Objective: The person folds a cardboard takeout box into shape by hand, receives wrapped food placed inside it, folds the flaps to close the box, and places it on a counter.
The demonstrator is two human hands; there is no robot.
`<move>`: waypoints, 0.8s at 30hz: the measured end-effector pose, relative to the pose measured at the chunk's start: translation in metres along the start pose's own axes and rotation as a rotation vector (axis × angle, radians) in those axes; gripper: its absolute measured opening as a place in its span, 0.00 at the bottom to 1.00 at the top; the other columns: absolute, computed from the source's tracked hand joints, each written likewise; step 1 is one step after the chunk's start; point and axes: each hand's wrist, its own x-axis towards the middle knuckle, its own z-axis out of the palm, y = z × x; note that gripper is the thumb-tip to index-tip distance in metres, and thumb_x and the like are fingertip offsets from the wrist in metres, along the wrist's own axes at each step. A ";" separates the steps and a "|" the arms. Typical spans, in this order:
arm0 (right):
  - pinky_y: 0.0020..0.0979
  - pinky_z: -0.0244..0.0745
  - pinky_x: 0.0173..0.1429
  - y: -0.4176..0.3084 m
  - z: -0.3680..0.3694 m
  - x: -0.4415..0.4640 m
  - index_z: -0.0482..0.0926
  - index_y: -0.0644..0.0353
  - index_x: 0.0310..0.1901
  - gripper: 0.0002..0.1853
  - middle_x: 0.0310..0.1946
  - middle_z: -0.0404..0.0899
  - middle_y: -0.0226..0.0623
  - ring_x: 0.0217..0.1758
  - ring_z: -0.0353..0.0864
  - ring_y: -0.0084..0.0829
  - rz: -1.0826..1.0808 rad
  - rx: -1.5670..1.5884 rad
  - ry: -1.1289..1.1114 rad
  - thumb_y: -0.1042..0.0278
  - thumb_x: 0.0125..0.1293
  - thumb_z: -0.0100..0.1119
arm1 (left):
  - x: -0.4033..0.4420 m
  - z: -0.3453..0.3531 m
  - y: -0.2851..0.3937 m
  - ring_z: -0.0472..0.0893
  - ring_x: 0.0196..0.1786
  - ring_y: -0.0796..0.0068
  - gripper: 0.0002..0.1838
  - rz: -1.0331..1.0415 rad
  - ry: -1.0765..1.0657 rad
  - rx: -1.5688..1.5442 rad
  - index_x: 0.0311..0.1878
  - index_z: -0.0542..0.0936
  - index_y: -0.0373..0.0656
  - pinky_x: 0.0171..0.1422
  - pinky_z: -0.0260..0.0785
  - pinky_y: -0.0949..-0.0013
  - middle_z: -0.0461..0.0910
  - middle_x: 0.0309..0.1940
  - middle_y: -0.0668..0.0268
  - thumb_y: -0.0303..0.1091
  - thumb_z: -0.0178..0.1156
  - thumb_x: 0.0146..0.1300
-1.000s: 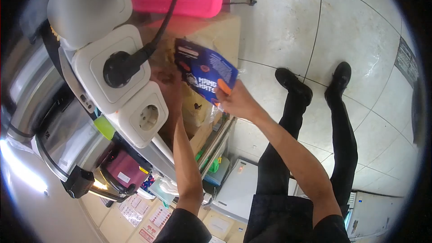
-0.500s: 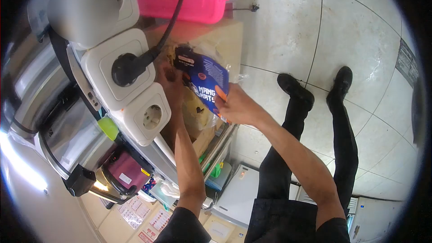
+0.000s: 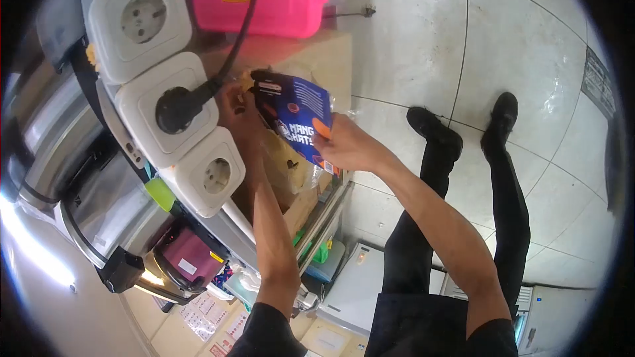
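A blue printed packet [image 3: 294, 109] is held at its lower right edge by my right hand [image 3: 347, 145], thumb and fingers closed on it. My left hand [image 3: 239, 111] is at the packet's dark upper left end, fingers curled; a small orange-brown thing shows by the fingertips, too unclear to name. Below the packet lies clear plastic wrapping [image 3: 281, 162] inside a cardboard box [image 3: 301, 210]. The box's inside is partly hidden by my left forearm.
White wall sockets [image 3: 215, 175] with a black plug [image 3: 178, 109] and cable stand close at left. A pink box [image 3: 284, 0] is above the cardboard. A maroon appliance [image 3: 188, 258] sits lower left. White tiled floor [image 3: 410, 33] spreads right; a white cabinet [image 3: 354, 284] stands below.
The packet and my right hand have shifted slightly down and left in view. My left hand stays by the packet's upper end. The grey blur over the top socket is gone.
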 end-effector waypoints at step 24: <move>0.38 0.77 0.48 0.063 -0.031 0.021 0.67 0.60 0.64 0.34 0.43 0.78 0.46 0.43 0.82 0.42 -0.183 -0.023 0.527 0.44 0.65 0.62 | -0.076 -0.014 0.031 0.47 0.82 0.58 0.33 -0.051 -0.488 -0.117 0.79 0.49 0.37 0.83 0.36 0.60 0.49 0.79 0.50 0.36 0.48 0.76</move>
